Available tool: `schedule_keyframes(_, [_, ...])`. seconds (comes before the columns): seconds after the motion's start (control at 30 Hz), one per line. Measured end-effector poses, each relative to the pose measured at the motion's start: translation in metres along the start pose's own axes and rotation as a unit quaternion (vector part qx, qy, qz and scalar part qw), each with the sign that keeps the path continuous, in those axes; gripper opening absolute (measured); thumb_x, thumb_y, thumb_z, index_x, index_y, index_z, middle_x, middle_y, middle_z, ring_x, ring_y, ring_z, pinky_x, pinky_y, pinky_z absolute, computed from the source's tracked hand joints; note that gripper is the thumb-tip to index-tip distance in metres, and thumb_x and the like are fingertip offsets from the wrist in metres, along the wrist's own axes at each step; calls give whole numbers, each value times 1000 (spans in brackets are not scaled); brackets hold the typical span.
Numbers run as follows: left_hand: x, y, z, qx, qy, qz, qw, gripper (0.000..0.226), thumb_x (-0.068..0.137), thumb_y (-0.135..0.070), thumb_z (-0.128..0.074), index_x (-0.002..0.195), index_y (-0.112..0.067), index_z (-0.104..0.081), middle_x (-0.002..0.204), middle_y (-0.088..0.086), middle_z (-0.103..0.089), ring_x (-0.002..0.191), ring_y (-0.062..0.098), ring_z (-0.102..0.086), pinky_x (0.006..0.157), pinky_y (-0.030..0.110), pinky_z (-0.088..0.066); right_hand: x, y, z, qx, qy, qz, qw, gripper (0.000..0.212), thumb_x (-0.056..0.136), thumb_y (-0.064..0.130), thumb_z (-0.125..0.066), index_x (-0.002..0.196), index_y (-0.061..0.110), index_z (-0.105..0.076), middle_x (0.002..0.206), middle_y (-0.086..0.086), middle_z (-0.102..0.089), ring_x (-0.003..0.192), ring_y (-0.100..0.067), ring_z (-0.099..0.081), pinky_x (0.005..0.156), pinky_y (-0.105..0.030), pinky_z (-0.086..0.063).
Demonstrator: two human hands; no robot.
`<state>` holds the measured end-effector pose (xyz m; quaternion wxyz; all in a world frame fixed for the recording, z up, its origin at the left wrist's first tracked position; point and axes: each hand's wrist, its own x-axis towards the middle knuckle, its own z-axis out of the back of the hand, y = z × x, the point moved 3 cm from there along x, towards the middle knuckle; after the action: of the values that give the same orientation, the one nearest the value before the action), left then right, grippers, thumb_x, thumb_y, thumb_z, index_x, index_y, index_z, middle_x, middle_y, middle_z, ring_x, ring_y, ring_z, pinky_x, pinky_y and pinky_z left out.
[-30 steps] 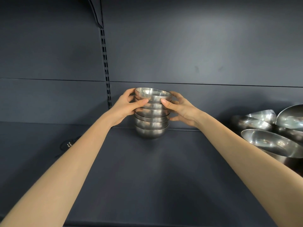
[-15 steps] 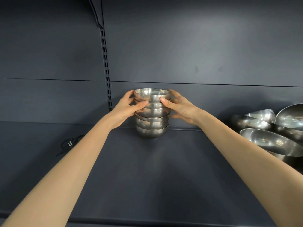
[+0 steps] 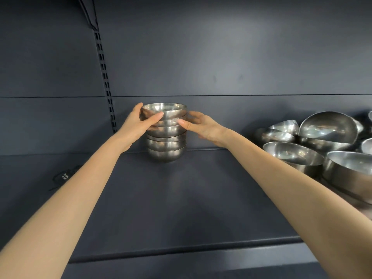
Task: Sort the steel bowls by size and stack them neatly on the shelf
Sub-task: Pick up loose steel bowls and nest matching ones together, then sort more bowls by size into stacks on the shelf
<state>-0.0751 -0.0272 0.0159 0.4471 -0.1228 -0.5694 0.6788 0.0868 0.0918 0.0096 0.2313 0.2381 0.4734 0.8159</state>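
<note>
Dark grey-blue back panel point(image 3: 221, 57) w/ slotted upright point(image 3: 102, 63); horiz seam point(image 3: 261, 95) across, soft light centre.

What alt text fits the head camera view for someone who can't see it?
The left hand and right hand hold the top of a stack of small steel bowls on a dark shelf; larger steel bowls lie jumbled at right.

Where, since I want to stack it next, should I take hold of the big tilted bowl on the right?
The big tilted bowl leans on other bowls, its mouth facing you. So probably pinch its raised upper rim, coming from the front and above with the right hand, thumb inside.
</note>
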Motion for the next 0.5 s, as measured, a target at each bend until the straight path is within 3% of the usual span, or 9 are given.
schedule_keyframes(0.07, [-3,2,1,11,-3,3,1000,92,85,-41,-68,151,-4,-16,102,-21,-50,84,-14,-57,91,13,-43,-8,-1,3,-39,-16,5,999,80,89,43,-62,151,14,-21,155,-1,-30,142,-13,-28,105,-24,-30])
schedule_keyframes(0.1, [-7,1,1,18,-4,-3,1000,101,79,-51,-70,150,-3,-18,115,-14,-55,100,-9,-59,97,17,-43,-13,-1,5,-64,-23,8,998,84,87,45,-63,151,14,-19,156,-2,-26,143,-14,-26,110,-26,-28])
schedule_keyframes(0.17, [-20,-7,2,50,-14,-16,999,105,78,-61,-67,153,-9,-15,150,-5,-38,136,9,-39,114,32,-29,-24,-2,9,-117,-31,10,993,90,84,51,-64,152,14,-17,158,-3,-24,144,-16,-25,114,-30,-25])
schedule_keyframes(0.2, [-26,-11,2,78,-22,-30,996,96,84,-58,-62,154,-15,-14,156,-5,-26,142,13,-28,115,31,-22,-31,-2,12,-140,-34,10,989,92,84,53,-63,153,15,-17,158,-2,-23,144,-16,-25,114,-30,-25])
schedule_keyframes(0.27, [-37,-18,1,138,-27,-75,987,81,90,-55,-55,153,-20,-17,158,-8,-19,144,12,-21,112,29,-18,-48,0,19,-183,-46,13,982,91,84,56,-61,153,17,-17,158,-1,-24,143,-16,-27,107,-24,-29])
schedule_keyframes(0.33, [-49,-26,-1,209,-24,-122,970,78,90,-60,-51,152,-23,-22,159,-10,-17,145,14,-18,115,38,-19,-67,0,27,-223,-61,17,973,89,85,57,-58,153,17,-17,158,0,-24,141,-16,-30,103,-22,-29])
schedule_keyframes(0.5, [-83,-43,-23,324,21,-139,935,73,91,-61,-46,151,-25,-25,159,-12,-19,145,18,-19,113,43,-21,-120,-5,51,-334,-66,0,940,95,80,69,-52,153,18,-16,159,1,-18,146,-15,-17,119,-38,-19])
